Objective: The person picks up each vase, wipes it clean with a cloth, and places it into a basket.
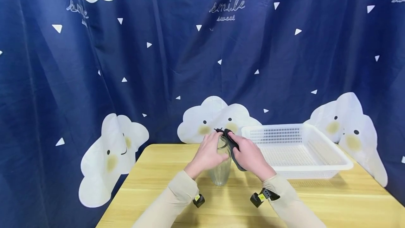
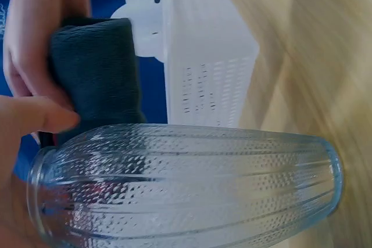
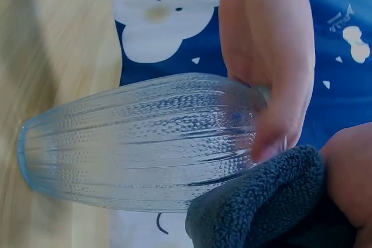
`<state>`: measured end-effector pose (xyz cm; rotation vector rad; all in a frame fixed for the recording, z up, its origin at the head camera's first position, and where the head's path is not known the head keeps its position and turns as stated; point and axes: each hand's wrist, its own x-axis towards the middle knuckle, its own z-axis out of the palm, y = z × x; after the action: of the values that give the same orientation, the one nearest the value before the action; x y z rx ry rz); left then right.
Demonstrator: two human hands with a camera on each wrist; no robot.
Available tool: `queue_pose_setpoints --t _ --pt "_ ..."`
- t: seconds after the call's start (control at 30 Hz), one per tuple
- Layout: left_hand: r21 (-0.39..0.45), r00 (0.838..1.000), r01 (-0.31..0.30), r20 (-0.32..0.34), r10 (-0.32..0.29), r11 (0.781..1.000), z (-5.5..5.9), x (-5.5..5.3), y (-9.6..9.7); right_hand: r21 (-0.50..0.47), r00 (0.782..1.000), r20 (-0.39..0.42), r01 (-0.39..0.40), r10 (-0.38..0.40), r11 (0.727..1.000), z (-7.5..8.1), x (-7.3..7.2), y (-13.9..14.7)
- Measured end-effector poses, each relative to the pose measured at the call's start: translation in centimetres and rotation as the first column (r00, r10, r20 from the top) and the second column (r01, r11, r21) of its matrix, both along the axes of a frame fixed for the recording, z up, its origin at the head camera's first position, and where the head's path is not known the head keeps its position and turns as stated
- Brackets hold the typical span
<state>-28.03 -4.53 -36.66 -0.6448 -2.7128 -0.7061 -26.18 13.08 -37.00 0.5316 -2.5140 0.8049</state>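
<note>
A clear ribbed glass vase [image 1: 220, 173] stands upright on the wooden table, its textured side [image 2: 203, 184] filling much of the left wrist view. My left hand [image 1: 208, 153] grips the vase near its rim, thumb on the near side and fingers around the far side. In my right hand [image 1: 250, 153] is a folded dark grey-green towel [image 1: 233, 147], held just right of the vase mouth. The right wrist view shows the towel's fluffy fold [image 3: 256, 207] close beside the glass and the left thumb. A small dark piece sticks out above the rim; its kind is unclear.
A white perforated plastic basket [image 1: 326, 168] sits on the table to the right of the hands. Behind the table [image 1: 145, 185] hangs a dark blue curtain [image 1: 177, 62] with cloud prints. Wrist cameras are strapped to both forearms.
</note>
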Motion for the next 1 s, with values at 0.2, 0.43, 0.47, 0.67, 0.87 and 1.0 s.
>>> queue_pose_setpoints --t 0.2,0.43,0.47,0.67,0.87,1.0 --pt "0.094 0.997 -0.076 -0.022 0.079 0.993 -0.6 0.0 0.6 0.064 0.999 -0.030 0.036 -0.034 0.997 -0.2 0.0 -0.4" --pt "0.136 0.994 -0.104 -0.005 0.105 0.985 -0.5 -0.1 0.5 0.098 0.997 0.053 0.051 -0.056 0.994 -0.9 -0.4 -0.8" --pt "0.136 0.995 -0.100 0.000 0.101 0.986 -0.4 -0.2 0.4 0.102 0.995 0.076 0.050 -0.058 0.993 -1.1 -0.5 -0.8" --pt "0.151 0.997 -0.076 0.016 0.074 0.986 -0.5 -0.1 -0.2 0.165 0.974 0.215 0.033 -0.068 0.986 -2.8 -0.6 -1.1" --pt "0.106 0.995 -0.092 -0.034 0.096 0.990 -0.6 0.2 -0.5 0.167 0.962 0.265 0.018 -0.062 0.986 -3.7 -0.5 -0.8" --pt "0.078 0.993 -0.094 -0.058 0.099 0.993 -0.5 0.3 -0.5 0.115 0.969 0.239 0.039 -0.066 0.993 -2.9 -0.3 -0.3"
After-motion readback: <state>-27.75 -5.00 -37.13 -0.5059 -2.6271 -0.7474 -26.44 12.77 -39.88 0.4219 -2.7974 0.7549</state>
